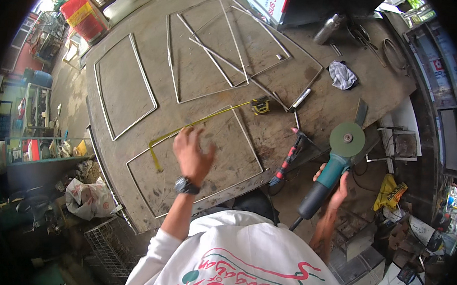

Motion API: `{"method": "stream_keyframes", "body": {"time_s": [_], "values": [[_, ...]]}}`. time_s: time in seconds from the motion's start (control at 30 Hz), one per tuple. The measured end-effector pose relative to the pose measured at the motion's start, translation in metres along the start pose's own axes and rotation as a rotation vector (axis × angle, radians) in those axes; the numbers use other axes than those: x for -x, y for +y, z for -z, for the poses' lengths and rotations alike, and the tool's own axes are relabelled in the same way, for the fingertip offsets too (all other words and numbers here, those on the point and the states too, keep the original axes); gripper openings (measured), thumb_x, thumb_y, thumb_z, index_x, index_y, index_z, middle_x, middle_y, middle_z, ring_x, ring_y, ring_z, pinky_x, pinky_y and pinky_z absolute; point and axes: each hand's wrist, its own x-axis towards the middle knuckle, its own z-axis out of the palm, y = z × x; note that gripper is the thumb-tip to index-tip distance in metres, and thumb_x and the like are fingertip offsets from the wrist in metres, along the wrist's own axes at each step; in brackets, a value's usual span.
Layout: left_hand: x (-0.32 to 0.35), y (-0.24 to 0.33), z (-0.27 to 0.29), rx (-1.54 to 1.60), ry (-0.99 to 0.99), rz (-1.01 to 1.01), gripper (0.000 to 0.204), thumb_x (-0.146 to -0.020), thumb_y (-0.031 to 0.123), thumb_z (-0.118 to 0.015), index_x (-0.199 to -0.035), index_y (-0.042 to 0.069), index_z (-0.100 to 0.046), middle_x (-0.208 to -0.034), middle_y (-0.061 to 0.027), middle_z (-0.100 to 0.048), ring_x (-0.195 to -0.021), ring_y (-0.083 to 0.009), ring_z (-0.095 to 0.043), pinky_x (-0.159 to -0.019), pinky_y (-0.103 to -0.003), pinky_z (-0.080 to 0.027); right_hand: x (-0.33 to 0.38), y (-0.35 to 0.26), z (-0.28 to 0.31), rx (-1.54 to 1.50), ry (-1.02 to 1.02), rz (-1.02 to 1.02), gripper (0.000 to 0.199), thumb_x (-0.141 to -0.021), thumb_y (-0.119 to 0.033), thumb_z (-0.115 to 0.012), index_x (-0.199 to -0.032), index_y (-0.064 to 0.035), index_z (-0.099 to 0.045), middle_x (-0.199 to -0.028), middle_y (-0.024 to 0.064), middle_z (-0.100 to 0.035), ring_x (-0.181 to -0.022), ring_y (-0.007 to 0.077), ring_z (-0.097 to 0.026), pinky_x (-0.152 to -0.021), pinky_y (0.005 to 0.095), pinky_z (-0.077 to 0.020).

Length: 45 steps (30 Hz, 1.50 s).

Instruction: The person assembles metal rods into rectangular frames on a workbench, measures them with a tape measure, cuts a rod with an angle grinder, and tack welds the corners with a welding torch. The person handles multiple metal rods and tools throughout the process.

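Note:
My right hand (337,190) is wrapped around the teal and black body of an angle grinder (335,168), off the table's right front edge. Its round green disc (345,136) faces up. Over the left part of a thin metal rectangular frame (248,139) hovers my left hand (193,155), fingers apart and slightly blurred, with nothing visible in it. Just beyond those fingers, a yellow tape measure (260,106) lies with its blade drawn out leftward and bent down at the end. Between the frame and the grinder rests a red and black welding torch (289,158).
More thin metal frames (150,81) lie on the large worktable (107,134), some overlapping. Toward the right are a white marker-like stick (301,98), a crumpled grey rag (343,75) and a metal flask (327,28). A yellow bag (390,193) and clutter sit at the lower right.

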Motion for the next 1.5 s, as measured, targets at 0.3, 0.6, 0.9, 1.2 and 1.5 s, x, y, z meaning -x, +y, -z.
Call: {"method": "stream_keyframes", "body": {"time_s": [0.3, 0.6, 0.9, 1.2, 1.5], "values": [[-0.153, 0.015, -0.215, -0.36, -0.422, -0.931, 0.088, -0.079, -0.002, -0.062, -0.158, 0.032, -0.043, -0.168, -0.0202, -0.024, -0.144, -0.0393, -0.044, -0.115, -0.049, -0.044, 0.028, 0.004, 0.024, -0.115, 0.017, -0.033, 0.076, -0.108, -0.063, -0.033, -0.131, 0.0067, -0.052, -0.111, 0.0202, -0.066, -0.091, 0.034, -0.07, -0.081, 0.0461, -0.0582], [-0.222, 0.079, -0.211, -0.73, -1.094, -1.099, 0.064, -0.083, 0.026, -0.077, -0.143, 0.035, -0.056, -0.155, -0.0063, -0.049, -0.136, -0.0351, -0.055, -0.108, -0.049, -0.053, 0.064, 0.027, 0.055, -0.413, 0.14, 0.067, 0.067, -0.105, -0.056, -0.049, -0.133, 0.0046, -0.052, -0.111, 0.0222, -0.067, -0.09, 0.0352, -0.069, -0.077, 0.0469, -0.0575], [-0.294, 0.076, -0.127, -0.495, -0.79, -1.333, 0.077, -0.08, 0.044, -0.078, -0.15, 0.025, -0.053, -0.138, -0.0172, -0.059, -0.13, -0.0382, -0.057, -0.113, -0.049, -0.046, 0.064, 0.022, 0.062, -0.452, 0.158, 0.029, 0.066, -0.105, -0.059, -0.047, -0.127, 0.0018, -0.057, -0.107, 0.0184, -0.069, -0.085, 0.0312, -0.072, -0.077, 0.0437, -0.0614], [-0.373, -0.007, -0.027, -0.374, -0.459, -0.738, 0.055, -0.076, 0.034, -0.086, -0.124, 0.013, -0.071, -0.11, -0.0167, -0.067, -0.108, -0.0386, -0.066, -0.093, -0.05, -0.055, 0.05, 0.003, 0.077, -0.421, 0.19, -0.009, 0.064, -0.105, -0.057, -0.05, -0.125, 0.0024, -0.06, -0.103, 0.0193, -0.072, -0.084, 0.032, -0.074, -0.075, 0.0433, -0.062], [-0.323, -0.17, -0.031, 0.473, -0.201, 0.143, 0.047, -0.093, 0.037, -0.082, -0.124, 0.005, -0.066, -0.1, -0.0059, -0.076, -0.081, -0.0124, -0.069, -0.067, -0.028, -0.055, 0.037, 0.013, 0.048, -0.327, 0.199, 0.065, 0.065, -0.106, -0.057, -0.044, -0.127, 0.0027, -0.056, -0.102, 0.02, -0.069, -0.079, 0.0321, -0.072, -0.072, 0.0442, -0.061]]}}
